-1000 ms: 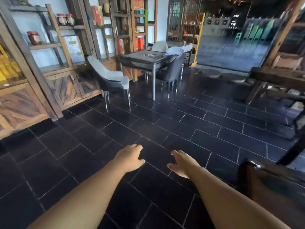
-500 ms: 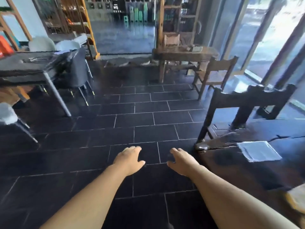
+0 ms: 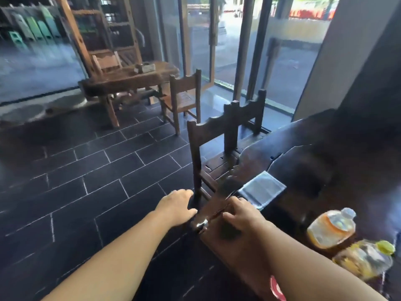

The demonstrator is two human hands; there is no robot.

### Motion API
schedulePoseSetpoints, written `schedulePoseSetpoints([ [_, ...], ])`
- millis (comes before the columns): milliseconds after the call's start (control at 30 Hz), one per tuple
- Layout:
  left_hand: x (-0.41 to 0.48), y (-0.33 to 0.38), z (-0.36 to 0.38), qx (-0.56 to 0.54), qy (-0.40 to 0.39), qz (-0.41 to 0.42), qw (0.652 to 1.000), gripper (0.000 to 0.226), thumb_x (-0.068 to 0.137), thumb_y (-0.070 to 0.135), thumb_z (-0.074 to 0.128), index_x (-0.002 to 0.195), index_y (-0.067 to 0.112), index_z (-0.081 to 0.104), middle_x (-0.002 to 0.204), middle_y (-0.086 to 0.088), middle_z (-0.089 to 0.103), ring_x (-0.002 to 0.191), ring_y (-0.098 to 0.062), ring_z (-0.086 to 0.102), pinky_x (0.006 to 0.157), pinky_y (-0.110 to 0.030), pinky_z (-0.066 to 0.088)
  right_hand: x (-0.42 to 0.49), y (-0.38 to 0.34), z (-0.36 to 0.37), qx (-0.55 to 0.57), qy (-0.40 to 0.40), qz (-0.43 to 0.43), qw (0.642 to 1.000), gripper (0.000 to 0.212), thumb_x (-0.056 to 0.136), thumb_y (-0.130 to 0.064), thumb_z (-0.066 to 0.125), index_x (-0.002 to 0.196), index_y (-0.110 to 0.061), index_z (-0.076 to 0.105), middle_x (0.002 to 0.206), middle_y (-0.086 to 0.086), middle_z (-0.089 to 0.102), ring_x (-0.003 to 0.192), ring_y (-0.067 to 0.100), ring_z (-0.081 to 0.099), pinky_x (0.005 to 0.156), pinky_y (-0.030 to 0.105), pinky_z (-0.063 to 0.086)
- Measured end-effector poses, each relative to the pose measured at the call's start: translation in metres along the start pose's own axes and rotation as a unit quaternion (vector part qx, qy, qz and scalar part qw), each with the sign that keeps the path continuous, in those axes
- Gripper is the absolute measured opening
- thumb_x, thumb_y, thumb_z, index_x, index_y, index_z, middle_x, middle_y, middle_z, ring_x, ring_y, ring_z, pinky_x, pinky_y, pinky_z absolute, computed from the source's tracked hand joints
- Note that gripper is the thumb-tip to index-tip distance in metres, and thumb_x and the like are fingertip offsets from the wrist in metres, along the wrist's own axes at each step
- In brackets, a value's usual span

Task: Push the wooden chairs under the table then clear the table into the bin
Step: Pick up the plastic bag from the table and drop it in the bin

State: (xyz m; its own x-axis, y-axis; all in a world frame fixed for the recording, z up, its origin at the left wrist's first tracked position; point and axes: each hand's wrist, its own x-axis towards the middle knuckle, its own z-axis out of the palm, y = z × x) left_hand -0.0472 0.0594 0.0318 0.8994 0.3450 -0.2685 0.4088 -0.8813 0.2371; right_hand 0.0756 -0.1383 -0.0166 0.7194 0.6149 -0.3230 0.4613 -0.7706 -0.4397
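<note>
A dark wooden chair (image 3: 225,124) stands at the near end of the dark wooden table (image 3: 325,166), its seat partly under the tabletop. On the table lie a clear plastic wrapper (image 3: 262,190), an orange-tinted plastic bottle (image 3: 329,229) and a yellow-capped bottle (image 3: 364,259), both on their sides. My left hand (image 3: 175,207) hovers with relaxed fingers just left of the chair's near leg, holding nothing. My right hand (image 3: 243,216) floats over the table's near corner, fingers loosely bent and empty.
A lighter wooden chair (image 3: 184,94) stands pulled out beside a second wooden table (image 3: 128,81) farther back. Glass doors (image 3: 217,40) run along the far side, and a grey pillar (image 3: 347,51) rises at right. A red-and-white object (image 3: 276,287) shows at the bottom edge. Dark tiled floor (image 3: 86,170) spreads to the left.
The view has swung right from the open floor to the dark table and its chair. Both hands now sit close to the chair and the table corner, still empty.
</note>
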Motion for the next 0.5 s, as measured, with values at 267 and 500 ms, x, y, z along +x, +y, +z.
schedulePoseSetpoints([
  [267,0.14,0.078,0.017,0.028,-0.074,0.168,0.983,0.06,0.088,0.047,0.058,0.139,0.017,0.046,0.14,-0.004,0.052,0.131,-0.026,0.047,0.107,-0.043,0.041,0.029,0.085,-0.024,0.121,0.061,0.215,0.967,0.043,0.086,-0.046,0.062,0.113,-0.014,0.057,0.112,0.007,0.064,0.108,0.026,0.06,0.088,0.036,0.046],
  [500,0.264,0.11,0.06,0.007,-0.166,0.25,0.954,0.056,0.076,0.055,0.056,0.121,0.022,0.055,0.12,-0.001,0.061,0.118,-0.025,0.056,0.098,-0.043,0.048,0.082,0.124,-0.024,0.199,0.085,0.369,0.904,0.058,0.092,-0.042,0.061,0.137,-0.008,0.048,0.132,0.013,0.059,0.126,0.028,0.053,0.099,0.031,0.039],
])
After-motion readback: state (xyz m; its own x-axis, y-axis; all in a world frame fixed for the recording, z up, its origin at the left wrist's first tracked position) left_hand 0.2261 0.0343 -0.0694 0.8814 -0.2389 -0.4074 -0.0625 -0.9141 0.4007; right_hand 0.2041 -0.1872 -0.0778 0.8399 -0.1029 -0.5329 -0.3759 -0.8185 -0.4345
